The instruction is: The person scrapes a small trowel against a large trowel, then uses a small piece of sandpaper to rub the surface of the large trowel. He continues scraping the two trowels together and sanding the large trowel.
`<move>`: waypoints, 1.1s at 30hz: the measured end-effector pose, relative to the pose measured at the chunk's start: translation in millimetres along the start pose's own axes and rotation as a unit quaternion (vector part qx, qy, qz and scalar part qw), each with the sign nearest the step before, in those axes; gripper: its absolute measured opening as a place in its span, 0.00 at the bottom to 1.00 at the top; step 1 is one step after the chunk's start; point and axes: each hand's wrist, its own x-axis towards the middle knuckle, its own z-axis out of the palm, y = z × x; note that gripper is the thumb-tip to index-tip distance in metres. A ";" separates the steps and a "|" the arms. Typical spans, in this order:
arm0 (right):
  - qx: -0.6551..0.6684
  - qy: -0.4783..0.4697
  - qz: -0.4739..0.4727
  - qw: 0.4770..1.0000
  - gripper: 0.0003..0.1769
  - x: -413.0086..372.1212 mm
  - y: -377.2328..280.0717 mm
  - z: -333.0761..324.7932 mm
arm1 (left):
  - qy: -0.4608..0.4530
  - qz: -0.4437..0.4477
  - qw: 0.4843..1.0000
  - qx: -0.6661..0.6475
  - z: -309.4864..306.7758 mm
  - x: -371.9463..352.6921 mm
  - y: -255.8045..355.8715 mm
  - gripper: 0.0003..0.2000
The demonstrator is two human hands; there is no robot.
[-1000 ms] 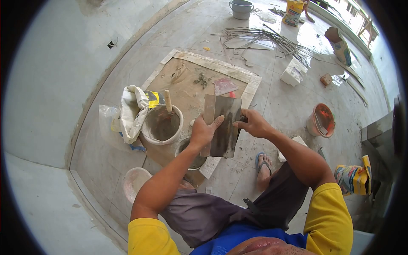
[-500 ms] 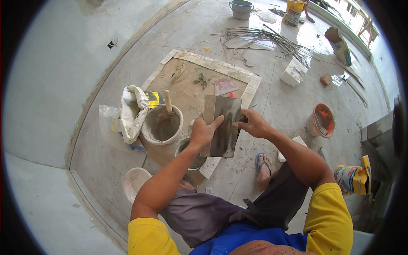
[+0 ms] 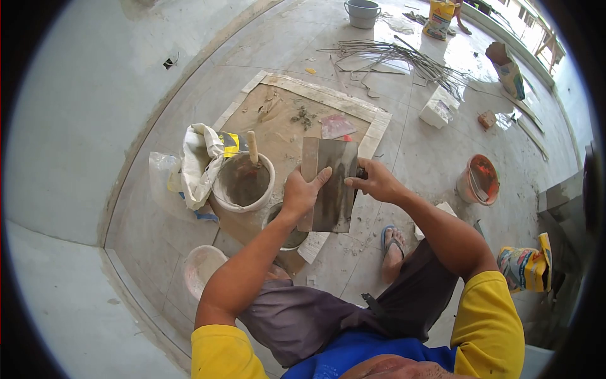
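In front of my knees, a flat rectangular plastering trowel (image 3: 336, 192) is held with its dark, smeared steel face up. A paler strip runs down its left side. My left hand (image 3: 301, 194) grips that side, thumb lying over the face and fingers hidden beneath. My right hand (image 3: 374, 180) is closed at the right edge around a dark handle, of which only a bit shows. Partly behind my left forearm stands a mortar bucket (image 3: 275, 216). A bigger bucket (image 3: 270, 187) of grey mix, with a wooden-handled tool (image 3: 252, 146) in it, is to the left.
A board framed in pale strips (image 3: 379, 129) lies ahead, bearing a pinkish piece (image 3: 333, 126). A white sack (image 3: 197, 167) leans by the big bucket. Further off are wire rods (image 3: 404, 57), a white block (image 3: 437, 108) and an orange-lined bucket (image 3: 478, 180). A person's leg (image 3: 463, 22) shows far back.
The whole view has shifted slightly, so the floor items sit a little further right. Both hands keep their hold on the trowel, which has barely moved.
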 end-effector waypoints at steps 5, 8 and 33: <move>0.073 -0.005 0.027 0.997 0.23 3.5 1.7 8.3 | 0.009 -0.006 1.000 -0.022 -1.0 -6.9 8.6 0.26; 0.132 -0.029 0.043 0.990 0.25 5.0 0.3 9.3 | 0.018 -0.011 0.999 -0.048 -3.7 -13.6 16.1 0.25; 0.162 -0.025 0.057 0.985 0.21 -5.9 -11.7 10.7 | -0.012 -0.012 1.000 -0.026 -1.9 -7.8 22.9 0.30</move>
